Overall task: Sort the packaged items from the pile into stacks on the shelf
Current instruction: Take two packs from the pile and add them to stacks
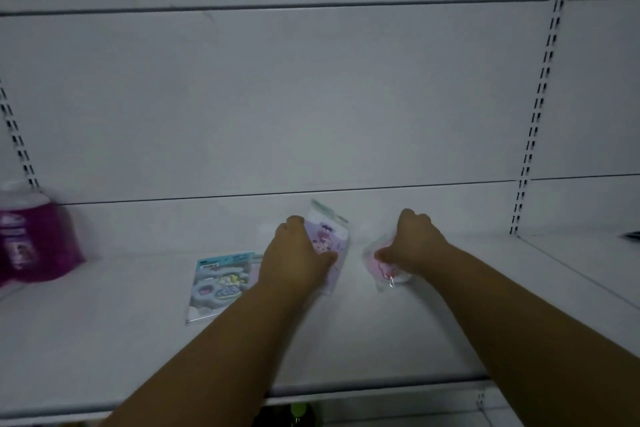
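Note:
My left hand grips a flat lilac packet with a cartoon figure, tilted up over the white shelf. My right hand is closed on a small clear packet with a pink item, low above the shelf to the right of the lilac one. A blue-and-grey cartoon packet lies flat on the shelf just left of my left forearm. The picture is blurred, so print details are unreadable.
Purple bottles with white caps stand at the shelf's far left. Slotted uprights run up the white back panel. A dark object lies at the far right. A green cap shows below the shelf edge.

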{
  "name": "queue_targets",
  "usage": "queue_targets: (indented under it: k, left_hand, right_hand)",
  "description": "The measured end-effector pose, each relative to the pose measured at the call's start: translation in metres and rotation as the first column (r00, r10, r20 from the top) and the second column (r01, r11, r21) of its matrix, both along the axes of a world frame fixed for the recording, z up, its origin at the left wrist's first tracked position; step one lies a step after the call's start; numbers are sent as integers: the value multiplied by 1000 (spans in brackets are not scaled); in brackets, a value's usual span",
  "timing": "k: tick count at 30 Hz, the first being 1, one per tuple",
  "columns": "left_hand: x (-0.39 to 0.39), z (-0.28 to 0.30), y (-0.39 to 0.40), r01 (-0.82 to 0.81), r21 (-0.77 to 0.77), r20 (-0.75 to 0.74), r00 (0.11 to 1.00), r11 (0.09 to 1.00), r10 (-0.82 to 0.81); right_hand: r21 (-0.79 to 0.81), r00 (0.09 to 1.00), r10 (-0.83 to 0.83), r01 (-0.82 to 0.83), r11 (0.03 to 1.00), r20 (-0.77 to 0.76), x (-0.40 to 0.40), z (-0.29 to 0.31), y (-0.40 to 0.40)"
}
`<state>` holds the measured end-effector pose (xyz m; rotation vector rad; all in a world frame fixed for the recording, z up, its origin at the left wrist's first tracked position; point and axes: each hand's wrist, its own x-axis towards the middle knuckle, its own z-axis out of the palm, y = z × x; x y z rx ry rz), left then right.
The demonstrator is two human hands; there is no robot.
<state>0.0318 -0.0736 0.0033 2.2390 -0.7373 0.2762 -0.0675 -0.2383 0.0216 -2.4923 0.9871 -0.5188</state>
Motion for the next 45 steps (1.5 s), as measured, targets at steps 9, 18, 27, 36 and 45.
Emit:
queue_targets:
  k: [9,18,27,36,45]
  left_hand:
    - [-30,25,-30,158,-471,-295,899,868,-324]
    - [-134,38,-132,316,-597,-345,729,737,-592]
    - [-278,40,-288,394,-590,-448,567,705,-692]
    - [-339,35,-408,392,-495,-464,636,776,-617]
    - [-339,39,-482,286,-462,-581,617,839,-530]
  right_hand:
    - [199,761,-17,-148,969,648,-60,32,-10]
    - [176,685,-178,73,982,706,-184,46,-89]
    - [157,659,-316,290,944,682,-360,41,-233]
    - [120,695,-293,287,950,657,-404,47,-360]
    - [103,726,-295,297,949,621,-406,57,-460]
